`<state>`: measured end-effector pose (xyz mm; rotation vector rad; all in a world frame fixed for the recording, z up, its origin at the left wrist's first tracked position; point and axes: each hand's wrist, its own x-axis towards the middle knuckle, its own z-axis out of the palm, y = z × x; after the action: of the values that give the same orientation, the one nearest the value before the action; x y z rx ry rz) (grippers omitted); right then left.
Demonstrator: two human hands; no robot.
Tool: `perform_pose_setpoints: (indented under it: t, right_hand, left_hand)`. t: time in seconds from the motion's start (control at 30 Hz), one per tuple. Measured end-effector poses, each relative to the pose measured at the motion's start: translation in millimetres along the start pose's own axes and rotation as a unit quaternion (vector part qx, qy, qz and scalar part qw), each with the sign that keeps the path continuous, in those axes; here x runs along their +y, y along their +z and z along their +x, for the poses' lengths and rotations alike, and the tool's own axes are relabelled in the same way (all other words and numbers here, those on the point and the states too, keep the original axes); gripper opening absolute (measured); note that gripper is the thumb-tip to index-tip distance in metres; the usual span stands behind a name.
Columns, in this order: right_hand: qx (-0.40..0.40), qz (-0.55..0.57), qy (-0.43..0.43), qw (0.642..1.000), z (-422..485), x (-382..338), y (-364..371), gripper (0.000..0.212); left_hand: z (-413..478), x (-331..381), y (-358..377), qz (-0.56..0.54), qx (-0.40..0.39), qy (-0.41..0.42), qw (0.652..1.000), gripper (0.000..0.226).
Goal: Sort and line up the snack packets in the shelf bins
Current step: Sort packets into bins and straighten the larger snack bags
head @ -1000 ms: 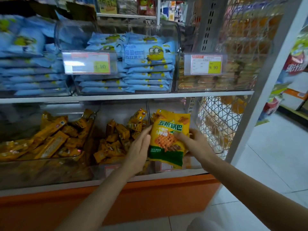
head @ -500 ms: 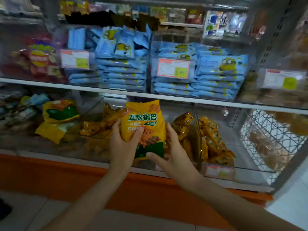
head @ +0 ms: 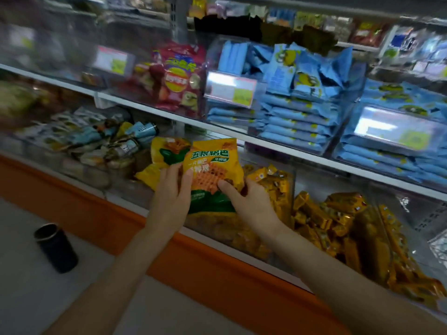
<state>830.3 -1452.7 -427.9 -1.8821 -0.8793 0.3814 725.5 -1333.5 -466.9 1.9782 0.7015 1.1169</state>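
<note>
Holding the yellow packet [head: 212, 165] upright over the lower bins [head: 217, 229] — left hand [head: 173, 197] and right hand [head: 246, 201] pinch its side edges. Advise seating it squarely against the matching packets [head: 164, 153] just left, label outward.

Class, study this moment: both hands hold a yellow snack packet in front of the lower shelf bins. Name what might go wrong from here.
1. The yellow packet, held by the left hand and right hand, sits between matching yellow packets and small orange bars; it may land in the wrong bin.
2. Thumbs press its front; the grip may crush the contents.
3. The dark cup on the floor could be kicked over.
</note>
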Motion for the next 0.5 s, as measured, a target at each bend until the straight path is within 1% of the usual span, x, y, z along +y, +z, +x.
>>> perform_pose_setpoints:
  t: [0.1,0.13,0.17,0.23,0.3,0.37,0.4,0.43,0.5]
  right_hand:
    - [0.022,-0.008,0.067,0.997,29.6,-3.6,17.3,0.041]
    - [0.037,-0.005,0.084,0.996,40.0,-3.1,21.7,0.045]
    - [0.055,0.000,0.091,0.994,50.7,-2.7,27.8,0.048]
    - [0.101,0.006,0.092,0.991,67.9,-0.6,32.2,0.049]
    - [0.142,0.007,0.092,0.986,88.8,0.7,41.5,0.048]
    - [0.163,0.007,0.085,0.983,108.2,-0.6,48.2,0.048]
    - [0.163,0.002,0.083,0.983,118.1,-1.9,51.3,0.048]
    - [0.162,-0.011,0.078,0.984,127.2,-3.5,54.6,0.047]
    - [0.152,-0.057,0.070,0.984,146.9,-5.6,61.4,0.043]
  left_hand:
    - [24.3,-25.3,-24.0,0.139,0.071,0.023,0.988,0.049]
    - [33.7,-30.3,-30.4,0.177,0.079,0.018,0.981,0.050]
    - [43.8,-35.3,-36.3,0.201,0.068,-0.011,0.977,0.052]
    - [62.7,-42.2,-37.2,0.192,-0.010,-0.114,0.975,0.061]
    - [80.8,-55.2,-37.1,0.137,-0.095,-0.206,0.964,0.074]
    - [90.3,-66.5,-32.8,0.122,-0.151,-0.232,0.953,0.079]
    - [91.8,-71.1,-30.0,0.122,-0.159,-0.231,0.952,0.076]
    - [92.4,-74.5,-26.9,0.118,-0.149,-0.223,0.956,0.071]
    - [91.6,-78.6,-22.4,0.095,-0.101,-0.197,0.971,0.060]
